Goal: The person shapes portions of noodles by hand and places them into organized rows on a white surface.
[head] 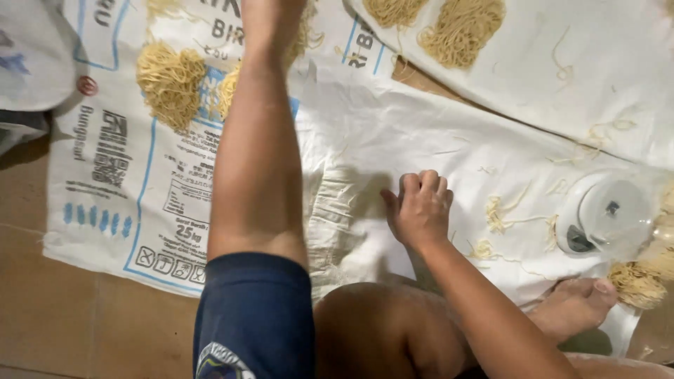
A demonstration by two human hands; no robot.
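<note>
1. While reaching far up over the pale yellow noodle nests (pixel 170 81) on the printed white sack cloth (pixel 126 196), left hand (pixel 270 17) cut off, grip unreadable; could crush nests.
2. Right hand (pixel 419 209) curled shut, empty, on cloth beside loose noodle strands (pixel 498 214); could scatter them, or bump the white round scale (pixel 605 216).

The person wears a dark navy short sleeve (pixel 254 316) on the left arm, cut off above the elbow, with a partly visible round printed emblem in white and green near its lower edge. Both forearms are bare. The left hand (pixel 270 17) is largely cut off by the upper frame edge. The right hand (pixel 419 208) carries no glove, ring or watch. The legs and one foot (pixel 574 303) are uncovered, without footwear.
</note>
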